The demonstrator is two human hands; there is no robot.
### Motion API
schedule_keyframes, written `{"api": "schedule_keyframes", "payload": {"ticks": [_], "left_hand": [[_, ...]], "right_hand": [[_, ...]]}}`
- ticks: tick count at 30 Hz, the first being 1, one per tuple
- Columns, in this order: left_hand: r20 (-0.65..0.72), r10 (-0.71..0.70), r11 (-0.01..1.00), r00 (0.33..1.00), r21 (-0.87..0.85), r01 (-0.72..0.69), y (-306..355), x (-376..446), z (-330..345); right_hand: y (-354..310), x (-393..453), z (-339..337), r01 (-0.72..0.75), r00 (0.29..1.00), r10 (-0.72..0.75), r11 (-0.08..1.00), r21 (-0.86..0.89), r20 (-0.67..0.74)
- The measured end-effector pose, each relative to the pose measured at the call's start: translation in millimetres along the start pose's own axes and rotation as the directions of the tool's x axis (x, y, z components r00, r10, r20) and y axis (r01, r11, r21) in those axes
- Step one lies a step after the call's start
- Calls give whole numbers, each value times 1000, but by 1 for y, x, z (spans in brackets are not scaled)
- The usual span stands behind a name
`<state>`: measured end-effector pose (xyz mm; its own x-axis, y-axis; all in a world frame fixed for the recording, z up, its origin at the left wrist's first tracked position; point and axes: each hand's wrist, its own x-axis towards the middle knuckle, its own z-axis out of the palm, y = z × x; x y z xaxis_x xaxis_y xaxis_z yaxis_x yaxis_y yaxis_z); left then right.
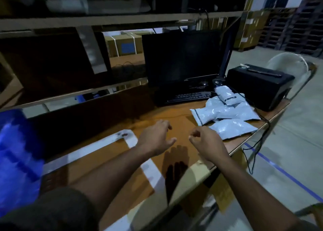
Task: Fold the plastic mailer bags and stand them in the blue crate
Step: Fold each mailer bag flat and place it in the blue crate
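One head view, dim and motion-blurred toward the left. Two bare hands hover above the brown table (181,124), neither holding anything. The left hand (155,138) has its fingers spread and relaxed, thumb pointing right. The right hand (206,143) has its fingers loosely curled inward, thumb and forefinger near each other with nothing between them. Pale grey plastic mailer bags (225,110) lie in a loose heap on the table's right portion, ahead of and to the right of the right hand; at least four can be counted, though overlaps make the exact number uncertain. The nearest bag (233,127) lies flat just beside the right hand's knuckles, not touching them. One small bag (226,96) sits on top of the heap, against the keyboard's end. One blue crate (17,154) stands at the far left, well apart from the bags; it is badly blurred and cut off by the frame edge, so its contents cannot be made out. One dark monitor (181,59) and one black keyboard (190,96) stand behind the bags, and one black box-shaped device (260,85) sits at the table's right end. White tape strips (129,138) mark the tabletop near the left hand.
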<state>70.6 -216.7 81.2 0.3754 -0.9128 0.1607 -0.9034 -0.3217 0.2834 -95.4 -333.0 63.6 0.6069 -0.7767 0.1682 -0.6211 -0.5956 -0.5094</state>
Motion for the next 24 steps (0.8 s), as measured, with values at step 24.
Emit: {"api": "schedule_keyframes", "payload": {"ticks": [24], "left_hand": [[99, -605, 515, 790, -708, 483, 24, 125, 109]], "right_hand": [[74, 178, 25, 428, 903, -425, 880, -208, 61]]}}
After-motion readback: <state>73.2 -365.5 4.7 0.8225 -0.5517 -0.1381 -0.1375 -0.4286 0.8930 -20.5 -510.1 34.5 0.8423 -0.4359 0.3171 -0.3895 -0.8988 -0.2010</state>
